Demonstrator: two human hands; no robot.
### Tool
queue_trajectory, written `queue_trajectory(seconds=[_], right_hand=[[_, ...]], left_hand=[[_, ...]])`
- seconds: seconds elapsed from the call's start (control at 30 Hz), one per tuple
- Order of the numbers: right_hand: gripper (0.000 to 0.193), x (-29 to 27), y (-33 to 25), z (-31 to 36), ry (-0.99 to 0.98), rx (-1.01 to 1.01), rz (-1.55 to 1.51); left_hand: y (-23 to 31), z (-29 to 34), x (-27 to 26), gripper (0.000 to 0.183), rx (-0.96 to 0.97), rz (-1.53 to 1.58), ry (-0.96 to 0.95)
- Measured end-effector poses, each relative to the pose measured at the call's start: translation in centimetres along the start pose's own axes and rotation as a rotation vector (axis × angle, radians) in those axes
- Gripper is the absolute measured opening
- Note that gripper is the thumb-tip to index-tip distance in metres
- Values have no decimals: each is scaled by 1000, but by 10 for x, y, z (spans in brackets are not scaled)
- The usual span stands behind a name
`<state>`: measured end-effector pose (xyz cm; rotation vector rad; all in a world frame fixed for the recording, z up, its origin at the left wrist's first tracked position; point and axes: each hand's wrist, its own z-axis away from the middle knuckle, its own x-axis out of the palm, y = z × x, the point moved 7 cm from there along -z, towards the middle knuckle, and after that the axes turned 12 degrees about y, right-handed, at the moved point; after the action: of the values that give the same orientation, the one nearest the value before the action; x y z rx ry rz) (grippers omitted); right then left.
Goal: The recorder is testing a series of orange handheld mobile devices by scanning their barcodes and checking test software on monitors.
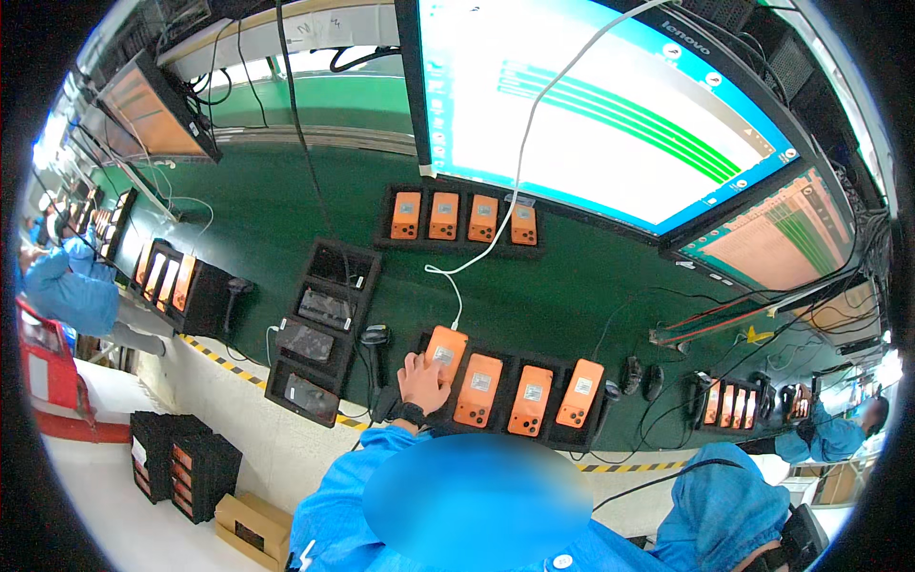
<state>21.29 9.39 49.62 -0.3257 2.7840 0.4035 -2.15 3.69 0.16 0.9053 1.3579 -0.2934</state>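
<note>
My left hand, with a dark band at its wrist, is closed on an orange phone at the left end of a black foam tray. The phone lies back side up, with a pale label on it. A white cable runs into its top end. To its right in the tray lie three more orange phones, among them one beside my fingers and one at the far end. My right hand is not visible; a blue sleeve shows at the lower right.
A second foam tray with several orange phones lies below a large monitor. Left stands a black tray of dark phones beside a handheld scanner. Co-workers in blue are at both sides. Stacked trays stand lower left.
</note>
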Motion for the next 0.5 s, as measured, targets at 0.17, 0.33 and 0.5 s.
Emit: queue_trajectory(seconds=[0.17, 0.33, 0.5], right_hand=[[22, -5, -2, -2, 9, -6, 1], [22, -8, -3, -1, 13, -7, -13], [22, -12, -5, -1, 6, -12, -13]], left_hand=[[3, -3, 2, 38, -2, -14, -25], [1, -3, 2, 36, -17, -19, -71], [0, -2, 2, 26, 26, 8, 65]])
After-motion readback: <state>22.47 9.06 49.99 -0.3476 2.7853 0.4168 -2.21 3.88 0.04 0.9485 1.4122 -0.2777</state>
